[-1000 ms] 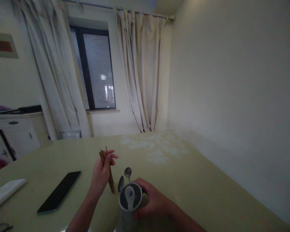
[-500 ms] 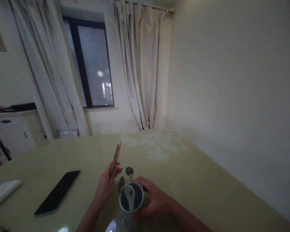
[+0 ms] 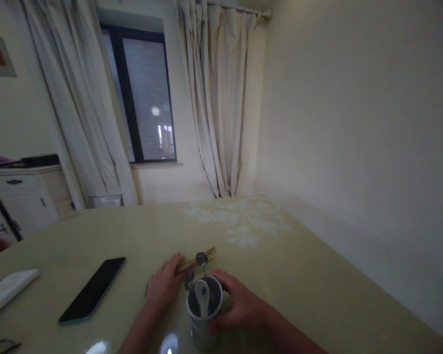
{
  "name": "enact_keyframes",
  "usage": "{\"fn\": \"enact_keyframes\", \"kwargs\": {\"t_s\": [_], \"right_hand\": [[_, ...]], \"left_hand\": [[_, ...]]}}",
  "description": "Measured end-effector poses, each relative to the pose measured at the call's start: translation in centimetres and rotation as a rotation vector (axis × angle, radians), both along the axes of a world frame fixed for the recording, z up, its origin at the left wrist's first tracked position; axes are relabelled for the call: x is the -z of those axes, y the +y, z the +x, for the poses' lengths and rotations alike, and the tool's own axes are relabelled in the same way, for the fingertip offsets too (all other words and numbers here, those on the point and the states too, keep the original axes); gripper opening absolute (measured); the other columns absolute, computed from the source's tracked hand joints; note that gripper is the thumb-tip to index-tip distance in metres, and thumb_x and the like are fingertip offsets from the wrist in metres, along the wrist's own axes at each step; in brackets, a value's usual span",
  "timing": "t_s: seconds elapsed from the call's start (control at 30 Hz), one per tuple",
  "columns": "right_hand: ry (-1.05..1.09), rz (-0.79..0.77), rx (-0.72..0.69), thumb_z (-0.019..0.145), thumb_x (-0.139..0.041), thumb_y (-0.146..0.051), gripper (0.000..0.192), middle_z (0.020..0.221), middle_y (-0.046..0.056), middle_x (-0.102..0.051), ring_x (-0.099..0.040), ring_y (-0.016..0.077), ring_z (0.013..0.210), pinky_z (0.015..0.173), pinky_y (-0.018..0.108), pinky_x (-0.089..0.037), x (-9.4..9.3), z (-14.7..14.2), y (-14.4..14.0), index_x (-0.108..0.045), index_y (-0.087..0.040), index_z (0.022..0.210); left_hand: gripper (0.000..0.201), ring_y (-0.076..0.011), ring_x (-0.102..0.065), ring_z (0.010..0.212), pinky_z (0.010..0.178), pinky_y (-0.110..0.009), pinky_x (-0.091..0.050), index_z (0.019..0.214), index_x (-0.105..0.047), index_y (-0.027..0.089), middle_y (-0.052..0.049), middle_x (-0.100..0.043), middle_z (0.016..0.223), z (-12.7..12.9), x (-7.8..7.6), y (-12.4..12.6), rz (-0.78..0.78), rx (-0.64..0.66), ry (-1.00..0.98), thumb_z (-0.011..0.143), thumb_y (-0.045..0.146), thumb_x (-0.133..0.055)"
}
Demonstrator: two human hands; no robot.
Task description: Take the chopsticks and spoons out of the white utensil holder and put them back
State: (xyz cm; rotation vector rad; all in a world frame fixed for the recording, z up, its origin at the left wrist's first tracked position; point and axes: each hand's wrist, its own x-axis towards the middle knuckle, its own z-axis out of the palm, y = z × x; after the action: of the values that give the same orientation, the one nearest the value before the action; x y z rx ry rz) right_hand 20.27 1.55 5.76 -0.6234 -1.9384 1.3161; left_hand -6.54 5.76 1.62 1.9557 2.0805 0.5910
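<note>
A pale round utensil cup (image 3: 203,328) stands upright near the table's front edge, with my right hand (image 3: 239,305) wrapped round its right side. Inside it are a white soup spoon (image 3: 202,294) and two metal spoons, one a dark-bowled metal spoon (image 3: 201,258) that leans out at the back. Just left of the cup, my left hand (image 3: 166,280) is low over the table, palm down, with several wooden chopsticks (image 3: 186,266) in its fingers. Their tips point right, passing behind the metal spoons. The hand itself hides their other ends.
A black phone (image 3: 93,290) lies on the glossy green table (image 3: 140,231) to the left. Beyond it are a white flat object (image 3: 11,290) and a dark cable (image 3: 3,343). A wall (image 3: 354,172) borders the table's right side.
My left hand has lowered the chopsticks from a raised, steep hold to nearly flat, tips swinging right. My right hand keeps its grip on the cup. The view has shifted slightly.
</note>
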Motion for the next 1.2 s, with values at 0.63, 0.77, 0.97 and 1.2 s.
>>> {"fn": "enact_keyframes", "kwargs": {"t_s": [0.63,0.77,0.97,1.2], "right_hand": [[0.013,0.056,0.056,0.054,-0.105,-0.044,0.106,0.146,0.013,-0.061,-0.057,0.0366,0.133,0.114,0.048,-0.043,-0.2,0.5,-0.5,-0.055,-0.026,0.146],[0.042,0.063,0.076,0.055,-0.105,-0.044,0.104,0.143,0.012,-0.062,-0.059,0.0362,0.13,0.111,0.048,-0.044,0.2,0.2,-0.4,-0.055,-0.027,0.144],[0.11,0.013,0.142,0.056,-0.104,-0.045,0.103,0.142,0.013,-0.061,-0.059,0.0355,0.13,0.111,0.048,-0.043,0.6,-0.3,-0.4,-0.052,-0.025,0.143],[0.152,0.099,0.221,0.072,-0.074,-0.087,0.085,0.122,0.009,-0.066,-0.06,0.0322,0.113,0.099,0.041,-0.046,0.3,0.8,1.0,-0.068,-0.025,0.128]], "left_hand": [[0.043,-0.0312,-0.053,0.148,0.129,-0.054,-0.031,0.135,-0.072,0.023,-0.013,-0.062,0.154,0.8,-1.3,-0.3,0.205,0.243,0.062,0.097,0.031,-0.052],[0.048,-0.0308,-0.073,0.117,0.11,-0.05,-0.053,0.106,-0.079,0.023,-0.012,-0.081,0.119,2.7,-2.8,-1.7,0.343,0.28,-0.339,0.103,0.051,-0.041],[0.083,-0.0303,-0.074,0.112,0.11,-0.048,-0.053,0.117,-0.075,0.019,-0.011,-0.08,0.118,7.5,-3.2,-4.4,0.078,0.186,-1.278,0.094,0.086,-0.031],[0.081,-0.0354,-0.056,0.142,0.12,-0.048,-0.045,0.128,-0.074,0.02,-0.012,-0.071,0.142,8.5,-4.9,-6.1,0.029,0.146,-1.135,0.083,0.086,-0.057]]}}
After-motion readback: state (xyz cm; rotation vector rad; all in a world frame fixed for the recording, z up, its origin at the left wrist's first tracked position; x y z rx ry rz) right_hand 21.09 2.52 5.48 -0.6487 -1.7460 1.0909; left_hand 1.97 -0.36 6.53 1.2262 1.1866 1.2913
